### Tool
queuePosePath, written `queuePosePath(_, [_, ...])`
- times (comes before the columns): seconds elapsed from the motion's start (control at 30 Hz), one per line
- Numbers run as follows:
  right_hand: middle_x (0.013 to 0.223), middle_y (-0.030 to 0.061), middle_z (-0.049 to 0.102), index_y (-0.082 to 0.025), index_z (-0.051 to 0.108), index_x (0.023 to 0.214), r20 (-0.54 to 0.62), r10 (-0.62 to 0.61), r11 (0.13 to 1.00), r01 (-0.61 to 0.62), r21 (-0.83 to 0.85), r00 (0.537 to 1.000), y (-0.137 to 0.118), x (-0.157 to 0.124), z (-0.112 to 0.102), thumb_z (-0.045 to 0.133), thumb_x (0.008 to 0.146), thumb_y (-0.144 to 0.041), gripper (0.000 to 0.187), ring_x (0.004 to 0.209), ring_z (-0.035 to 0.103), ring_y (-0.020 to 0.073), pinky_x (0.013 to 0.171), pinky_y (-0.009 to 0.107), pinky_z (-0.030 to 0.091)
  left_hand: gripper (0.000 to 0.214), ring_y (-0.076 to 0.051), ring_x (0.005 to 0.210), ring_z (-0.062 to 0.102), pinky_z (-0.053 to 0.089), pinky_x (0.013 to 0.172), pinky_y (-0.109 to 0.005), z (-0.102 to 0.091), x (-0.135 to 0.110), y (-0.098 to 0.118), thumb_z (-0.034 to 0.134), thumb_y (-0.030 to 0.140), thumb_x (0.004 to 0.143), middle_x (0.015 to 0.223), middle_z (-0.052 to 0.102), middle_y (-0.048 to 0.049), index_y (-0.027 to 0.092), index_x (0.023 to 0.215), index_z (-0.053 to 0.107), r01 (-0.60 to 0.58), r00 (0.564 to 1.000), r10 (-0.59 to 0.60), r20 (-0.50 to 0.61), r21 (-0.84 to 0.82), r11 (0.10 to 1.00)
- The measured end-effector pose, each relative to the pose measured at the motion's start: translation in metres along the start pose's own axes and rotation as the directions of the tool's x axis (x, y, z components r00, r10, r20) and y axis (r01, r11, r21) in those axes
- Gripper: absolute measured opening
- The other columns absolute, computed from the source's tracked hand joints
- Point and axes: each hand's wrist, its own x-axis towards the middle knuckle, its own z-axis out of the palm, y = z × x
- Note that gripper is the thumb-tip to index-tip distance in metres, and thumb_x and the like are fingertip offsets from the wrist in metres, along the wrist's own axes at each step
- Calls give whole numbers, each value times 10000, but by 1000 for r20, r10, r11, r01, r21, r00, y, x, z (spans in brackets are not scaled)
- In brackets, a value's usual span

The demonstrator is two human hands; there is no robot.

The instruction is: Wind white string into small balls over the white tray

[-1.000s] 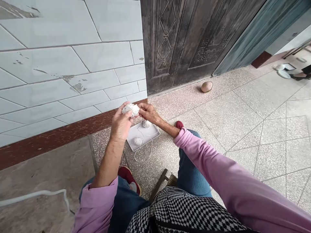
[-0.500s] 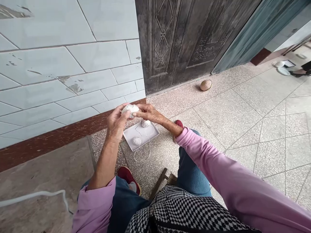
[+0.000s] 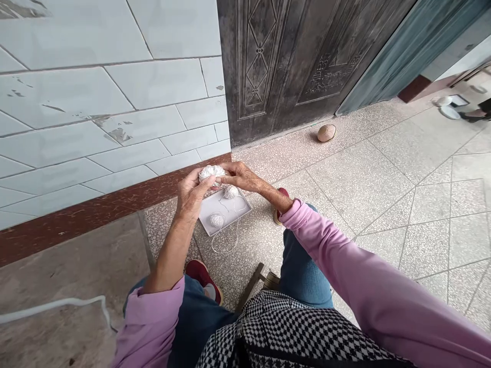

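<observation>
Left hand (image 3: pixel 190 197) and right hand (image 3: pixel 241 177) both on a ball of white twine (image 3: pixel 211 173), held just above a white tray (image 3: pixel 240 210). Left fingers curled round the ball, right fingertips gripping it from the side. On the tray: small twine ball (image 3: pixel 230 192) by the hands, second twine ball (image 3: pixel 217 221) nearer the person, loose strand (image 3: pixel 225 244) trailing off onto the terrazzo floor (image 3: pixel 261 245). Beyond: tiled wall (image 3: pixel 115 102), dark embossed door (image 3: pixel 276 66), tan round object (image 3: pixel 327 133) on the floor by the door.
</observation>
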Motion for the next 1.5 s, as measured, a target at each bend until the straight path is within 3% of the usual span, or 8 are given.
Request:
queuePosePath(0.23, [920,15,731,-225,851,1033,54,-135,990,137,-32,989,27,8,-12,1074,1082,-388,281,889,636,215,778,315,521,780,-301,1030,898,780,814,-393,-5,4,-3,1246,626,682,1274,926,-166,195,1237,906,88,992,-81,95,-83,993])
queuePosePath(0.5, [819,-61,623,-200,767,1206,-44,-72,994,76,76,996,45,18,1,1026,1117,-313,296,722,504,144,658,267,432,781,-271,943,866,755,782,-385,6,6,-18,1207,690,668,1170,892,-144,195,1153,845,37,997,-44,-66,-98,994])
queuePosePath(0.63, [799,-66,643,-188,760,1298,-6,-30,987,31,158,1000,42,16,9,802,1284,-292,113,632,486,136,609,271,405,712,-267,958,859,768,817,-393,-1,9,-11,1182,723,717,1122,866,-110,229,1042,785,-3,993,-15,-118,-147,989])
queuePosePath(0.77, [760,-33,624,-173,785,1029,-18,-42,999,41,-20,999,36,12,15,713,1290,-152,272,700,522,148,692,299,437,719,-253,945,849,778,841,-390,-12,12,-6,1197,698,689,1084,838,-82,236,1019,755,-15,990,-3,-139,-125,992])
queuePosePath(1.0, [906,19,733,-240,707,906,146,-60,918,112,-380,987,17,-2,29,759,1302,-293,403,931,698,221,888,314,577,723,-229,872,851,759,770,-335,-17,18,-10,1226,619,622,1056,864,-60,233,1022,763,-3,967,-27,-254,-116,993])
queuePosePath(1.17, [1091,53,854,-251,776,1006,238,-65,878,169,-448,969,12,-9,27,702,1334,-262,336,1071,786,247,1013,319,609,628,-209,827,846,752,729,-295,-21,20,-3,1250,470,596,1014,897,-52,227,935,780,81,953,-132,-271,-192,978])
queuePosePath(1.37, [1393,165,915,-145,871,1582,120,-69,824,124,-553,990,14,-8,-5,551,1349,-123,396,1227,820,273,1164,365,605,566,-256,904,879,779,750,-343,-35,21,11,1246,469,671,1098,918,-109,234,944,809,64,979,-94,-180,-164,984])
queuePosePath(1.5, [1301,149,937,-156,952,1387,92,-21,798,73,-599,995,18,-11,-15,609,1311,-57,365,1183,819,269,1129,360,587,730,-246,863,853,748,712,-349,-32,19,7,1239,500,609,1082,920,-123,166,1123,843,-2,992,-4,-130,-48,999])
